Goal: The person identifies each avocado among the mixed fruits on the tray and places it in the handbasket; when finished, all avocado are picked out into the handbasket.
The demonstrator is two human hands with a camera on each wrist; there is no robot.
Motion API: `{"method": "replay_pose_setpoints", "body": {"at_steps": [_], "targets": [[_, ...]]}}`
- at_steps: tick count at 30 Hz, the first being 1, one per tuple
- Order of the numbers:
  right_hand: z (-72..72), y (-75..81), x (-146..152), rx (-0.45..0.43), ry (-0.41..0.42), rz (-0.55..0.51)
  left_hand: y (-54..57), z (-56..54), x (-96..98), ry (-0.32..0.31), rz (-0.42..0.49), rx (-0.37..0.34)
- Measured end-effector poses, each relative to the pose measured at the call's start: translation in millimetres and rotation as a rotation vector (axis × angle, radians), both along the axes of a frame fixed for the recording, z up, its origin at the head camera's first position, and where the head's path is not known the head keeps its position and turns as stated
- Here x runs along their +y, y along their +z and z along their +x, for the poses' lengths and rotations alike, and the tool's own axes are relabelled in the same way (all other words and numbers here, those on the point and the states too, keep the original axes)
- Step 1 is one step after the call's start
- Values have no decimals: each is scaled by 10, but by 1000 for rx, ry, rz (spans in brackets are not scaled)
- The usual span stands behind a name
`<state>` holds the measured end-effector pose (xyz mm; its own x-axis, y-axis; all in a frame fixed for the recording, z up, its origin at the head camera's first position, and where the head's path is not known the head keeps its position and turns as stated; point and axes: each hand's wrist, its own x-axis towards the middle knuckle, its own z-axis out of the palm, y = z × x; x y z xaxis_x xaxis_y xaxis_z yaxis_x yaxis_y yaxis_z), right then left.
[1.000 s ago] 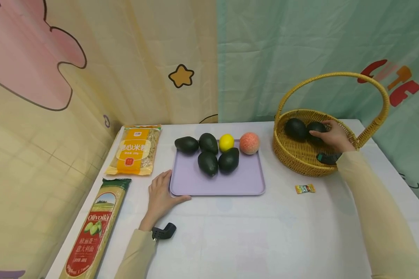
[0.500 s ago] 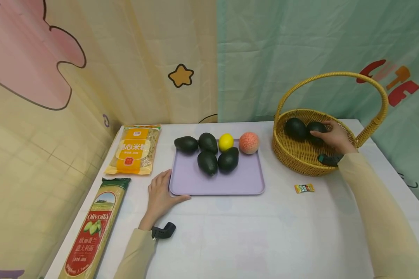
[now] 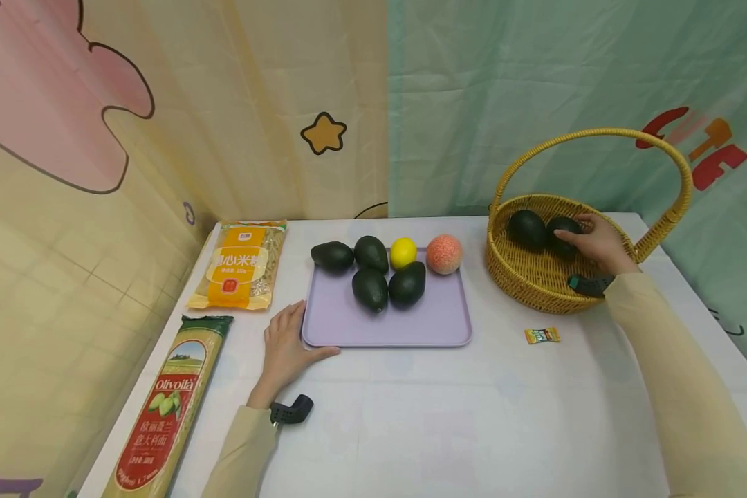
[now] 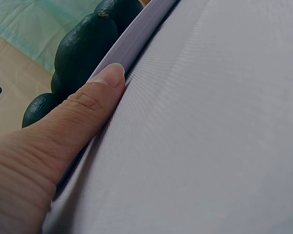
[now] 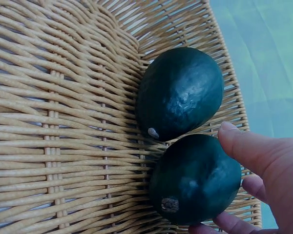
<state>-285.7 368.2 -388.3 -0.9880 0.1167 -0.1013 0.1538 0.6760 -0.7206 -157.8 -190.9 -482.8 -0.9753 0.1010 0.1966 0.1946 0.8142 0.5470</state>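
Observation:
In the head view my left hand (image 3: 284,348) rests at the near left corner of a lilac tray (image 3: 404,332), fingers along its left side. Its straight thumb (image 4: 100,90) lies against the front rim in the left wrist view. Several dark green avocados (image 3: 370,290), a yellow lemon (image 3: 403,254) and a pinkish-red peach (image 3: 445,254) are on or over the tray's back part. Inside a wicker basket (image 3: 523,294), my right hand (image 3: 600,245) spreads loosely around an avocado (image 5: 195,180). Its thumb extends past the avocado's upper edge; fingertips show below. Another avocado (image 5: 180,92) lies beside it.
A tall arched handle (image 3: 604,133) rises over the basket. A small wrapped candy (image 3: 542,335) lies in front of it. At left are a noodle bag (image 3: 239,266) and a long spaghetti pack (image 3: 162,415). Curtains (image 3: 448,104) hang behind the white table (image 3: 442,415).
My right thumb has lifted slightly off the avocado in the basket, and more of its dark skin shows. The left hand and tray have kept their place.

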Motion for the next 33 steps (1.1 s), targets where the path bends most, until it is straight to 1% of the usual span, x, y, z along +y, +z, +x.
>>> {"method": "replay_pose_setpoints", "body": {"at_steps": [5,12,16,19,22,23,26,29,30,33], "targets": [[7,27,-11,3,-8,-13,0,-6,-1,4,-3,2],[42,88,-42,29,-8,69,-11,-7,-2,4,-4,-3],[80,136,-72,43,-22,69,-6,-4,-1,4,-3,-4],[98,162,-99,55,-27,28,2,0,-4,4,2,-6],[92,155,-107,71,-37,-18,4,1,-5,3,6,-9],[75,126,-93,75,-57,-31,4,0,-4,2,8,-9],[50,83,-50,104,-55,-66,0,-1,-3,1,3,-13],[48,54,-58,125,-90,-106,-1,-2,-3,2,-1,-14],[80,90,-92,139,-67,-115,0,-1,-3,3,-2,-15],[183,180,-234,176,-59,-124,-1,-2,0,3,-3,-14]]}}
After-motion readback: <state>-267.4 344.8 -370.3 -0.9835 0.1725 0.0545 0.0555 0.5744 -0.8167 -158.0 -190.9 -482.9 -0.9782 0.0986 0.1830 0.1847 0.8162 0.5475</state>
